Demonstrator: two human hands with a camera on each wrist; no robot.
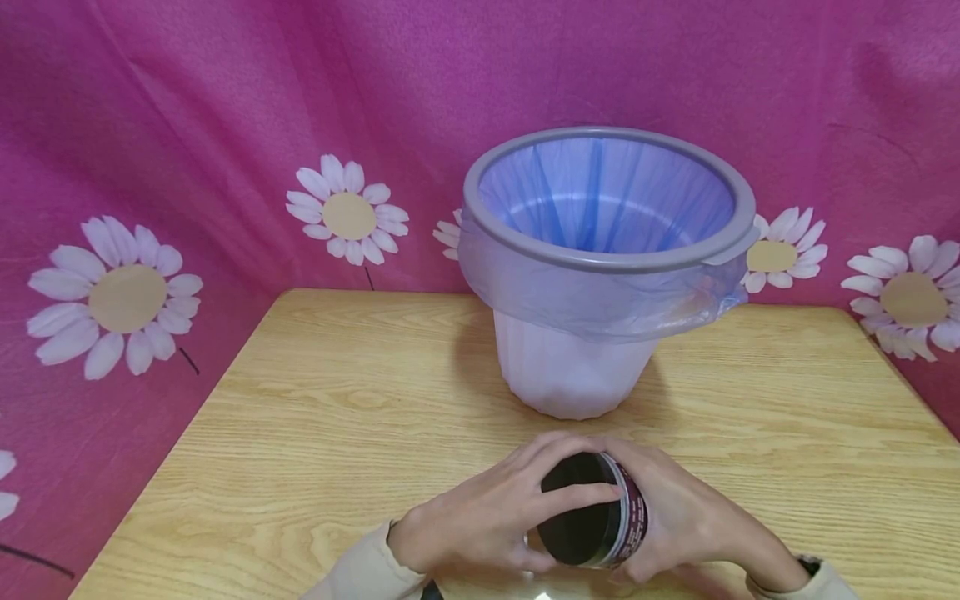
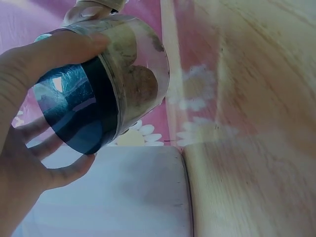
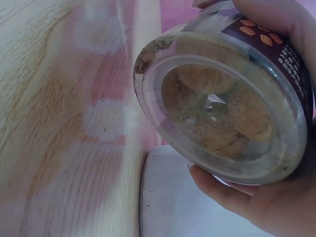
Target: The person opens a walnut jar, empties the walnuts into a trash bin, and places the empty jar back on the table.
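A clear plastic jar (image 3: 217, 113) with a dark maroon label (image 1: 637, 517) lies tilted on its side between both hands, low in the head view. Brown, round biscuit-like pieces show through its bottom and wall. Its dark lid (image 1: 576, 533) faces left. My left hand (image 1: 495, 508) grips the lid, the thumb along the rim in the left wrist view and the other fingers spread round it. From the other side, my right hand (image 1: 682, 508) holds the jar's body, its fingers curled round the label side.
Behind the hands a white bin (image 1: 577, 375) stands on the wooden table (image 1: 337, 433). A translucent blue bag (image 1: 562, 300) lines it, held under a grey rim ring (image 1: 611, 260). A pink curtain (image 1: 450, 75) with white daisies hangs close behind and beside the table.
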